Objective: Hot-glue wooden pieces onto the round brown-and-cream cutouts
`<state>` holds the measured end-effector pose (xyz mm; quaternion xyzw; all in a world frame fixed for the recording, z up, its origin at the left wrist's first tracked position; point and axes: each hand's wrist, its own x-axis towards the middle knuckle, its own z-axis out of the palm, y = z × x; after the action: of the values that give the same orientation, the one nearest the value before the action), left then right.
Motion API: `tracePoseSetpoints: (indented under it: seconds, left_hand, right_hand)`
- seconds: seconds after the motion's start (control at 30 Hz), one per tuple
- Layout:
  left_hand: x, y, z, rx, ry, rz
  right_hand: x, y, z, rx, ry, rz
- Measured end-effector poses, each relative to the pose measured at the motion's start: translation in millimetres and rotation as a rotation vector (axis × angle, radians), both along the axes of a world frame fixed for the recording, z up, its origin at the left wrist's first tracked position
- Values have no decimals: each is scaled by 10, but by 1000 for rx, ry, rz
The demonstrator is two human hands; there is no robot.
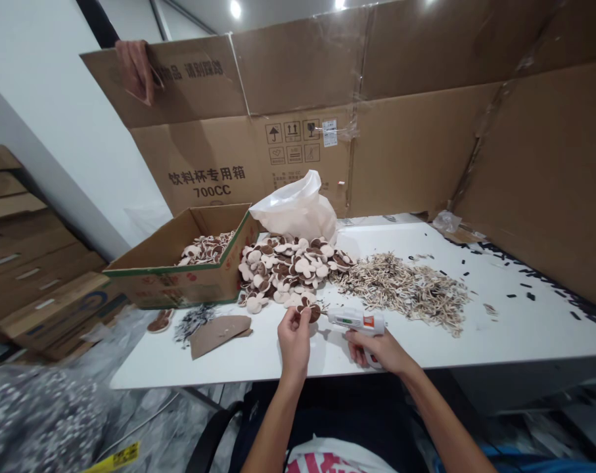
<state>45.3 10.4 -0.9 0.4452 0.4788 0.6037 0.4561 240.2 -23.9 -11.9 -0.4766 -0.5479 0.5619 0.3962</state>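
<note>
Pinched in my left hand (296,338) is a brown-and-cream felt piece (309,310), brown side up. My right hand (376,348) is wrapped round the handle of a white glue gun (357,320) with an orange patch on its side. The gun points left, its nozzle tip at the felt piece; whether they touch I cannot tell. Just beyond my hands lies a heap of similar felt pieces (290,266), rounded with ear-like lobes. To its right spreads a pile of thin, short cream-and-dark strips (406,286).
An open cardboard box (179,279) with felt pieces stands left. A white plastic bag (298,207) sits behind the heap. Cardboard scrap (220,334) and black bits (194,323) lie at front left. Tall cardboard walls (288,85) enclose the back; another person's hand (136,69) rests over their top.
</note>
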Motion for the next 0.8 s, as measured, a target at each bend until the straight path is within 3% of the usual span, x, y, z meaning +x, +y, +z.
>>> tracePoseSetpoints:
  seconds: [0.57,0.8]
  left_hand:
    - [-5,1,-40,-7,19,-24]
    - [3,-11,12,-2,5,-10]
  right_hand:
    - [-13,1,0,-31,-30,-26]
    - [-10,8,-17,-37,-35,-29]
